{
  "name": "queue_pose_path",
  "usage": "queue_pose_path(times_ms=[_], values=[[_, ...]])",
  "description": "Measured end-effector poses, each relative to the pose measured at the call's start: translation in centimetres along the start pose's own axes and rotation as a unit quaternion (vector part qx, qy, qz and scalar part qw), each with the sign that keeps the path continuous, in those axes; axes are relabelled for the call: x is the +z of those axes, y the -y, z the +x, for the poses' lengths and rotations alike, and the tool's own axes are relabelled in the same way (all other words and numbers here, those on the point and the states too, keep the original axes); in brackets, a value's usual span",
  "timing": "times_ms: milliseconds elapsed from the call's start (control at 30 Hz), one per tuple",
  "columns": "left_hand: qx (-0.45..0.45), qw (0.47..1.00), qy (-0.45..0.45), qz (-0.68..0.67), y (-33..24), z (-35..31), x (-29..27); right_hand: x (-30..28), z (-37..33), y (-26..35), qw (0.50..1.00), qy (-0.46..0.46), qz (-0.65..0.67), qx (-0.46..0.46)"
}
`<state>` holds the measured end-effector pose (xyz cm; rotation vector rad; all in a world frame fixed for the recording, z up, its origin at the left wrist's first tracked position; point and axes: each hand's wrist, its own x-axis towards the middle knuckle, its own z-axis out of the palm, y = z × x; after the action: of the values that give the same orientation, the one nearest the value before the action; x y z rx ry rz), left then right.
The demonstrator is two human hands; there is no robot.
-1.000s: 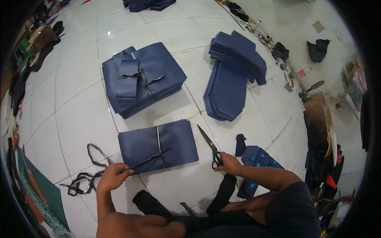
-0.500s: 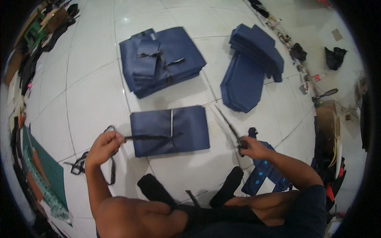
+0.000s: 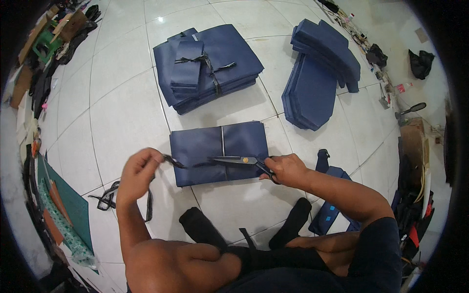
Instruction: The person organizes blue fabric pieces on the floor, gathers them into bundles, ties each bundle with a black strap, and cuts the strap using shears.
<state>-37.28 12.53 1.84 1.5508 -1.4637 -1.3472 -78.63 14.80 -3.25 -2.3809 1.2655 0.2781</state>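
Gripping scissors (image 3: 244,159), right fingers (image 3: 274,161) sat by the right edge of the blue bundle (image 3: 199,141).
Left fingers (image 3: 153,154) pinched a black strip (image 3: 173,161) beyond the left edge; open floor (image 3: 239,200) lay around.

the floor (image 3: 117,97) is glossy white tile with dark joints, a bright glint of light (image 3: 160,19) showing farther off. mixed clutter (image 3: 40,87) lines the left edge, near a green stool-like frame (image 3: 45,47).
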Motion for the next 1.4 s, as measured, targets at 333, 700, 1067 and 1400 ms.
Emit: queue_pose_path(times_ms=[333, 700, 1067, 1400], values=[[-0.269, 0.692, -0.406, 0.533, 11.0, -3.6, -11.5, -5.5, -10.3, -8.9, 0.977, 0.042, 0.126, 0.166], [-0.231, 0.965, -0.009, 0.123, 12.4, 4.0, 3.2, 8.5, -24.5, -23.2, 0.763, -0.304, 0.205, 0.532], [-0.288, 0.957, -0.010, -0.031, 10.6, 4.9, 5.6, 13.2, -18.3, -31.3, 0.719, -0.311, 0.210, 0.585], [-0.268, 0.963, -0.033, -0.019, 9.8, 3.7, 6.1, 9.7, -13.2, -27.0, 0.797, -0.278, 0.034, 0.535]])
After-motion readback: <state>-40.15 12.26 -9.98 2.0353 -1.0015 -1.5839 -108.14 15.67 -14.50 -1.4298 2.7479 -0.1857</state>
